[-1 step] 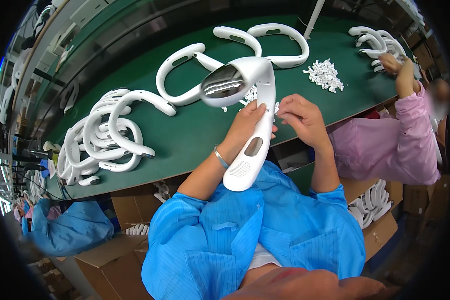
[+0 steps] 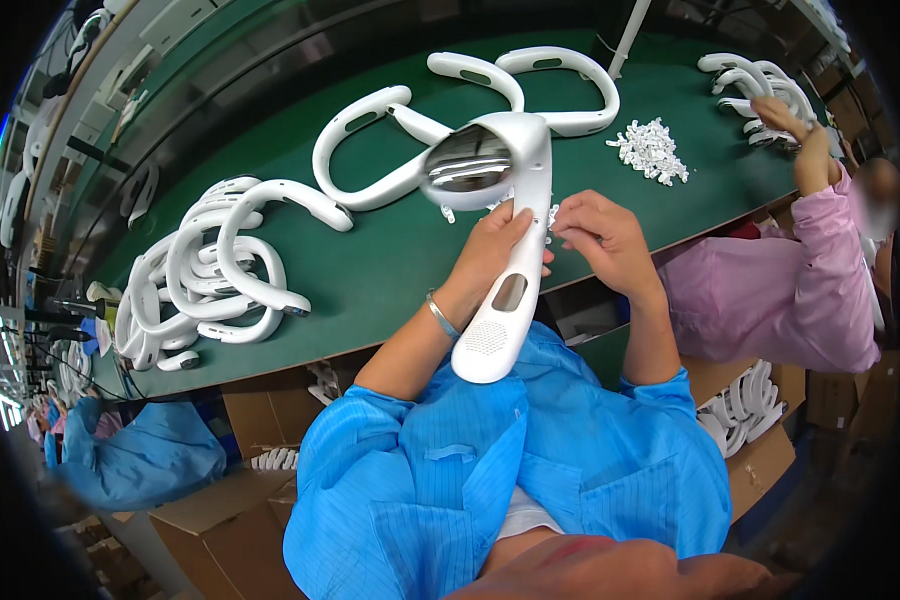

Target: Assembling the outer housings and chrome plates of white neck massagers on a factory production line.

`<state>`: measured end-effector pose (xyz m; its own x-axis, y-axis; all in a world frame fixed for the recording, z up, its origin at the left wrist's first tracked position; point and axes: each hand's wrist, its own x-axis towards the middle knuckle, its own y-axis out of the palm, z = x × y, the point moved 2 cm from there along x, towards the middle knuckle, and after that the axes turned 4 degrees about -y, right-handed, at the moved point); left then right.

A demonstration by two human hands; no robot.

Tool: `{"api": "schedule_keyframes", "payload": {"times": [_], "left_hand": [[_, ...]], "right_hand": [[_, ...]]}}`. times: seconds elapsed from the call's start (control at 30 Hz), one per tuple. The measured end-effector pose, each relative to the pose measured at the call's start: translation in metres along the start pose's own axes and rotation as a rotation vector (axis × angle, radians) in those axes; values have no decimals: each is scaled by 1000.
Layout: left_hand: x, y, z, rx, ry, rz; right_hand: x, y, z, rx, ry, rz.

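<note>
My left hand (image 2: 487,250) is wrapped round the middle of a white neckband device (image 2: 533,185), held up over the table's near edge. Its bulging upper end carries a dark glossy oval panel; the lower end has an oval window and a patch of small holes, pointing toward my chest. Just to the right, my right hand (image 2: 607,238) has thumb and fingers drawn together close to the band; whatever they pinch is too small to make out. Behind the device lie small white plastic pieces (image 2: 448,213), partly hidden by it.
Several more neckbands (image 2: 200,255) are heaped at the left of the green table (image 2: 370,300), others (image 2: 570,125) lie behind. A pile of small white parts (image 2: 650,150) is right of centre. At the right a co-worker in pink (image 2: 760,290) reaches to another neckband stack. Cardboard boxes (image 2: 230,530) stand below.
The neckband has turned slightly in my left hand, its dark-panelled end swinging to the right. My right hand has barely moved. The co-worker's hand has shifted a little to the left.
</note>
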<state>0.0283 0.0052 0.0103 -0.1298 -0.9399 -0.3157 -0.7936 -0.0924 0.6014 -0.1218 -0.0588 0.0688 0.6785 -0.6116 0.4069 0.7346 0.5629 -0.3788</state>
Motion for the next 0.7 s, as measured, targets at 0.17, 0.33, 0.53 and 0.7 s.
{"api": "schedule_keyframes", "payload": {"times": [0.17,0.33,0.53,0.7], "left_hand": [[-4,8,3,-129,16,67],[-5,18,6,-117,54,77],[-7,21,8,-106,65,37],[-4,23,18,-147,169,56]], "right_hand": [[6,10,9,-329,-32,40],[6,15,-2,-387,-27,65],[-1,21,-5,-256,-112,-10],[-7,27,-5,-337,-75,-184]]}}
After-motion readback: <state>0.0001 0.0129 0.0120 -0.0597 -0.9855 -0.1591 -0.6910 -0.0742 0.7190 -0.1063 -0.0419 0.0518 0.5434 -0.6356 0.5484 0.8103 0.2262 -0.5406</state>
